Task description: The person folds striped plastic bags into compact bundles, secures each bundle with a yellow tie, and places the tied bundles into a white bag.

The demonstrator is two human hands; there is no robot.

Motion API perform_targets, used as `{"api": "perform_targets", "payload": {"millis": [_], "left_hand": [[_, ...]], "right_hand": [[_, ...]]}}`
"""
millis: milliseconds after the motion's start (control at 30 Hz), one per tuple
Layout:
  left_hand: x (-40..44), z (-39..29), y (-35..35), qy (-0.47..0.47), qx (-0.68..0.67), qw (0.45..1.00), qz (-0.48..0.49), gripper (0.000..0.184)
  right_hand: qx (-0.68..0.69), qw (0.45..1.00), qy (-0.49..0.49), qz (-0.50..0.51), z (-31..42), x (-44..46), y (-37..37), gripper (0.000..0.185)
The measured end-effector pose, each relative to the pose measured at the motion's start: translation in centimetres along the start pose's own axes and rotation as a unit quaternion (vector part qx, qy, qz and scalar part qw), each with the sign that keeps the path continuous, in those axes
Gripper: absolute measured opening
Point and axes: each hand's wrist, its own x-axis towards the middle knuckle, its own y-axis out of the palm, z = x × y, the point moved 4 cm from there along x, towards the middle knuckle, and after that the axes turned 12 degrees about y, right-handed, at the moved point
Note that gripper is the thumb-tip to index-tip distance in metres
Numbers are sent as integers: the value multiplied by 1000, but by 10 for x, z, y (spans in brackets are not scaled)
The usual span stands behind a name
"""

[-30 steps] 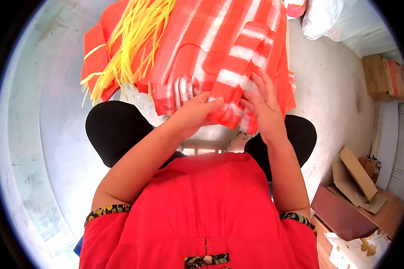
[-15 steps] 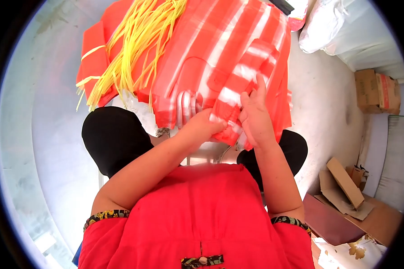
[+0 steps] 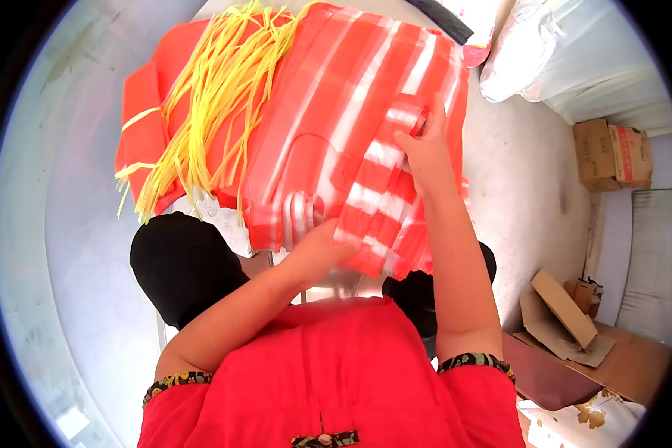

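A folded red-and-white striped plastic bundle [image 3: 377,179] lies slanting over a larger stack of striped plastic sheets [image 3: 343,82]. My left hand [image 3: 321,252] grips the bundle's near end, its fingers partly hidden by the plastic. Farther up, my right hand [image 3: 428,153] is at the bundle's far end, thumb and fingers apart around its right side. Many yellow strips [image 3: 216,97] lie across plain red material [image 3: 143,123] to the left of the stack.
A cardboard box [image 3: 612,155] stands on the floor at the right. Opened cardboard [image 3: 564,317] rests on a brown surface [image 3: 635,366] at the lower right. White wrapped bags [image 3: 519,56] and a dark strip [image 3: 440,21] are at the top right. My black-clad knees flank the stack's near edge.
My right hand has moved up along the bundle to its far end. My left hand stays at the near end. The view has shifted, so the stack sits lower in the frame.
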Motion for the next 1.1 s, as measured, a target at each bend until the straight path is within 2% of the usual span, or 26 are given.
{"api": "perform_targets", "payload": {"millis": [100, 200, 233, 300, 400, 500, 600, 700, 800, 900, 933, 1100], "left_hand": [[3, 13, -4, -5, -26, 1000, -4, 44], [5, 19, -5, 0, -49, 999, -14, 40], [7, 20, -5, 7, -59, 998, -14, 39], [6, 19, -5, 7, -71, 997, -16, 38], [5, 15, -2, 2, -81, 997, -11, 38], [7, 18, 1, 11, -93, 996, -3, 38], [3, 15, 5, 0, -96, 995, -11, 37], [-4, 9, 9, -12, -128, 992, -10, 37], [-4, 9, 15, -19, -169, 985, 24, 38], [-8, 10, 30, 2, -176, 984, 43, 38], [-8, 12, 34, 21, -163, 985, 47, 38], [-16, 24, 51, 35, -110, 993, 37, 37]], "right_hand": [[15, 998, -62, -22, 2, 20, -4, 86], [-109, 993, -34, -10, -3, 46, -18, 74], [-189, 969, -145, -64, -1, 44, -19, 70], [-335, 857, -356, -165, 2, 30, -16, 63], [-401, 808, -385, -194, 15, -20, -10, 56], [-446, 829, -326, 92, -38, -32, -3, 49], [-493, 774, -399, -10, -34, -53, -10, 44], [-294, 906, -264, -155, -25, -68, -44, 51], [-184, 975, -99, -68, -51, -77, -55, 68], [-34, 999, -37, -10, -77, -85, -46, 87], [-36, 998, -48, -12, -82, -81, -43, 95], [-54, 993, -104, -33, -87, -79, -36, 100]]}}
